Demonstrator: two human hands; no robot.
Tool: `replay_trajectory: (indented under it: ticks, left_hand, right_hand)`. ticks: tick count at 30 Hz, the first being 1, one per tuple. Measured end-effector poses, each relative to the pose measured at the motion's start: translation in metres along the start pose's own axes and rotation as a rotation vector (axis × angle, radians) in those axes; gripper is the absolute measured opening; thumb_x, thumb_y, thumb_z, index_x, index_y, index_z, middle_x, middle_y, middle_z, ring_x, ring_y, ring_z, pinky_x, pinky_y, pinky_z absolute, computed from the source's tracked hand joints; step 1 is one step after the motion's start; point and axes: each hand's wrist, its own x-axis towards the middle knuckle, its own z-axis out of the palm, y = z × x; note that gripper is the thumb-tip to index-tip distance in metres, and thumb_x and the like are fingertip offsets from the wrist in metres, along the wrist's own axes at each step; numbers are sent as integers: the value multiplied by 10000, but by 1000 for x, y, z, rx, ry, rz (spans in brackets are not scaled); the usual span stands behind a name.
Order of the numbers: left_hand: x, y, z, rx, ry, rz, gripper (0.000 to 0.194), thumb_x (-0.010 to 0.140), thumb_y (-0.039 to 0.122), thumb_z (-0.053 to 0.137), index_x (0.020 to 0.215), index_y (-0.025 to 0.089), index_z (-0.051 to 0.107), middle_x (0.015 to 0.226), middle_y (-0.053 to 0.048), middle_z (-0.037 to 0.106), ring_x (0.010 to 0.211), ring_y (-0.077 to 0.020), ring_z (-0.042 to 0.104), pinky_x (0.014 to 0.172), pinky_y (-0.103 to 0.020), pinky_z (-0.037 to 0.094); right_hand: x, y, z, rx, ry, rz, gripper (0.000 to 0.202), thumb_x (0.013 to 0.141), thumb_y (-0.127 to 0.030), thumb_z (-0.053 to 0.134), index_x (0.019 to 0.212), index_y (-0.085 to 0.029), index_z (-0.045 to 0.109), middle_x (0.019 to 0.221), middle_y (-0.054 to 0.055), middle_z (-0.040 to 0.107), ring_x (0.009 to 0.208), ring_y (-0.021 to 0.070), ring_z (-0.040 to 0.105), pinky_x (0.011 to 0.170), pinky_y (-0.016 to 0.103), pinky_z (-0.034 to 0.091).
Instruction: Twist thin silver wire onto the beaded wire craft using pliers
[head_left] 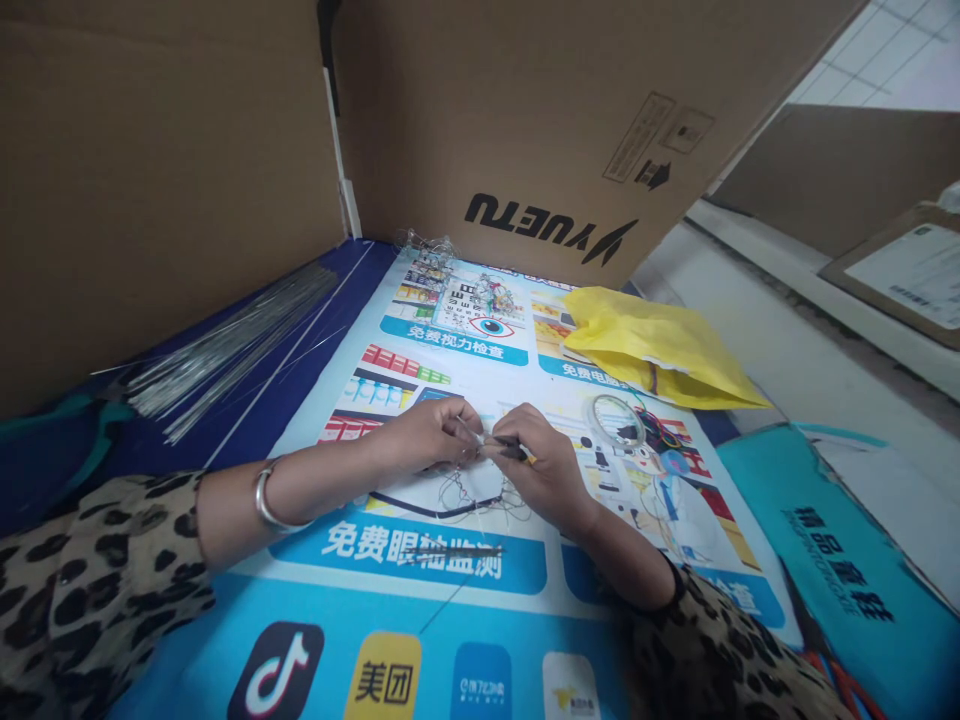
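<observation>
Holding thin wire [480,440] in left hand [435,432], clamped between thumb and fingers. Clamping slim dark tool [508,448] in right hand [541,468], fingers closed round it, pointing left at the wire. Can't tell tool type or exact wire grip; too small and partly covered by fingers. Have both hands close together over the middle of the printed sheet [517,380], with fine wire loops [469,490] just on the near side, spreading below both hands. Can't tell whether joined to the held wire.

Wearing silver bangle [264,500] on left wrist, leopard-print sleeves [112,570] on both arms.

Nearer side: see thin dark strands [454,551] lying across the white lettering on the sheet, plus one slanting strand [442,608] nearer.

Right of right hand: see round wire coil [616,397] next to coloured wires [664,430]. Farther back: see yellow bag [652,340] lying over the sheet's far right part, partly open at the near edge. Far right-hand edge: see teal bag [832,560] with dark lettering.

Far side: see small multicoloured tangle [495,290] on the sheet, and silvery wire tangle [427,250] at the far left corner. Left: see loose bundle of straight silvery wires [225,350] on dark blue covering [277,385], roughly side by side, a few splayed out. Behind everything: see brown cardboard [465,100] standing upright, printed YUETU upside down.
</observation>
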Motion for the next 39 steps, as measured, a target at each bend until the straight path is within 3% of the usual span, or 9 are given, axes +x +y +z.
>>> replay_trajectory:
  ticks: [5, 17, 30, 39]
  left_hand:
    - [0, 1, 3, -57, 20, 2, 228, 552, 131, 644, 738, 147, 514, 565, 47, 552, 487, -62, 467, 487, -197, 325]
    - [-2, 2, 1, -8, 19, -25, 202, 558, 83, 593, 728, 155, 510, 525, 63, 545, 408, -35, 390, 410, -175, 229]
    - [0, 1, 1, -6, 27, -7, 184, 630, 97, 618, 735, 159, 480, 502, 68, 497, 385, -29, 352, 392, -177, 221]
    - [1, -1, -2, 26, -44, 11, 183, 654, 116, 625, 757, 160, 480, 548, 60, 488, 429, -36, 377, 402, -191, 235]
  right_hand:
    - [1, -2, 0, 2, 8, 14, 124, 796, -126, 552, 724, -214, 504, 693, 13, 561, 692, 155, 495, 636, 306, 422]
    - [-1, 0, 1, -67, 23, 14, 124, 754, -88, 547, 741, -209, 522, 700, 17, 569, 704, 161, 500, 637, 300, 420]
    - [1, 1, -8, -281, -131, -31, 208, 693, -41, 512, 804, -179, 620, 733, 52, 626, 731, 191, 506, 682, 331, 409]
    - [2, 2, -3, -201, -77, -64, 214, 714, -51, 487, 799, -198, 617, 740, 38, 633, 737, 185, 506, 696, 334, 415]
